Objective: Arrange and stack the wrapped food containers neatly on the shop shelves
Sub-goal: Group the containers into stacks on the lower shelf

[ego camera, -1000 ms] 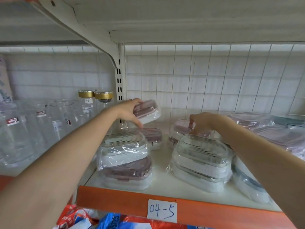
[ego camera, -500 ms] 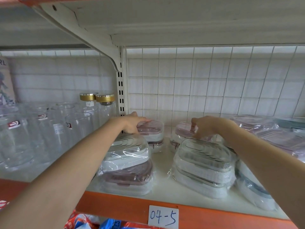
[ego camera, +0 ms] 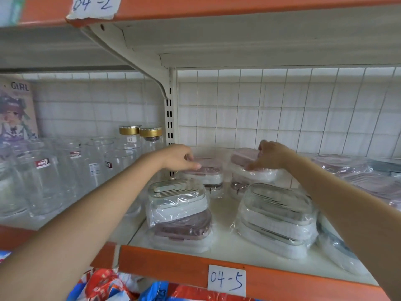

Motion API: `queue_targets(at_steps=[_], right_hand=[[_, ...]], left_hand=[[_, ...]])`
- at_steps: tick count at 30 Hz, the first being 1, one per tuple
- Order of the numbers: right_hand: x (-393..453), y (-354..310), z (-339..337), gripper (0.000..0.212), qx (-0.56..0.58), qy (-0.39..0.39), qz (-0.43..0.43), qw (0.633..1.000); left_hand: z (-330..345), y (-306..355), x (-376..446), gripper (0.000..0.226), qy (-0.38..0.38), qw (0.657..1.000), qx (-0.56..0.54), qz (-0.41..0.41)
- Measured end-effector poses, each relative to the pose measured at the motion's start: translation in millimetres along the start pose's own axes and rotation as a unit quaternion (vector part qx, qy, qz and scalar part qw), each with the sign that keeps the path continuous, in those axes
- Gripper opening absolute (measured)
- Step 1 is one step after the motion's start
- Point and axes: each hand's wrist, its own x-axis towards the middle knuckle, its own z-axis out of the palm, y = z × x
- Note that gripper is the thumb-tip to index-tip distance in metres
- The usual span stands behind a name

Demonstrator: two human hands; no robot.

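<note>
Several plastic-wrapped food containers lie on the white shelf (ego camera: 219, 216). My left hand (ego camera: 180, 157) reaches to the back and rests its fingers on a pink-lidded container (ego camera: 209, 170) that sits on top of another one. My right hand (ego camera: 270, 156) grips a tilted pink-lidded container (ego camera: 245, 158) on the back-right pile. In front stand two stacks: a grey-lidded box on a pink-lidded one (ego camera: 178, 200), and a pile of grey-lidded boxes (ego camera: 277, 213).
Clear glass jars (ego camera: 43, 181) fill the left bay, two with gold lids (ego camera: 130, 130). More wrapped containers (ego camera: 347, 166) lie at the right. A slotted post (ego camera: 170, 118) splits the bays; a wire grid (ego camera: 282, 109) backs them. The orange edge carries label 04-5 (ego camera: 226, 280).
My left hand lowered the pink-lidded container onto the one at the back and now rests on its lid. My right hand lifted and tilted its container. The camera tilted up.
</note>
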Motion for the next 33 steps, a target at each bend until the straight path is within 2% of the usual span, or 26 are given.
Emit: queue_targets(at_steps=[3, 6, 8, 10, 12, 14, 15, 20, 23, 25, 28, 31, 33], right_hand=[[6, -19, -6, 0.085, -0.010, 0.021, -0.011, 1.000], [9, -32, -16, 0.084, -0.008, 0.007, -0.008, 1.000], [8, -39, -26, 0.069, -0.009, -0.007, -0.008, 1.000], [5, -49, -33, 0.054, 0.011, 0.003, -0.010, 1.000], [3, -61, -34, 0.062, 0.027, 0.015, -0.024, 0.999], [3, -74, -27, 0.085, 0.036, 0.017, -0.056, 0.998], [4, -81, -20, 0.090, 0.042, 0.014, -0.077, 0.996], [17, -109, 17, 0.067, 0.088, -0.005, -0.147, 0.985], [23, -113, 25, 0.066, 0.086, -0.049, -0.157, 0.983], [25, -111, 22, 0.069, 0.036, -0.075, -0.162, 0.983], [13, -103, 12, 0.078, 0.026, -0.080, -0.166, 0.983], [-7, -83, -2, 0.077, 0.029, -0.075, -0.130, 0.988], [-24, -67, -12, 0.072, -0.043, -0.095, -0.108, 0.989]], left_hand=[[-5, 6, -39, 0.094, -0.073, 0.997, 0.032, -0.007], [-2, 1, -64, 0.114, -0.123, 0.991, 0.054, -0.030], [5, -3, -74, 0.114, -0.142, 0.988, 0.049, -0.032], [17, -5, -80, 0.116, -0.129, 0.990, 0.044, -0.032], [24, -8, -81, 0.119, -0.111, 0.992, 0.035, -0.042], [24, -11, -81, 0.118, -0.111, 0.993, 0.023, -0.043], [23, -11, -81, 0.118, -0.116, 0.992, 0.017, -0.042], [25, -16, -82, 0.117, -0.129, 0.990, -0.012, -0.051], [25, -19, -80, 0.118, -0.137, 0.989, -0.011, -0.058], [24, -20, -79, 0.119, -0.141, 0.988, -0.015, -0.063], [24, -20, -79, 0.119, -0.144, 0.987, -0.021, -0.071], [24, -20, -78, 0.124, -0.149, 0.985, -0.026, -0.084], [25, -19, -78, 0.131, -0.147, 0.985, -0.024, -0.085]])
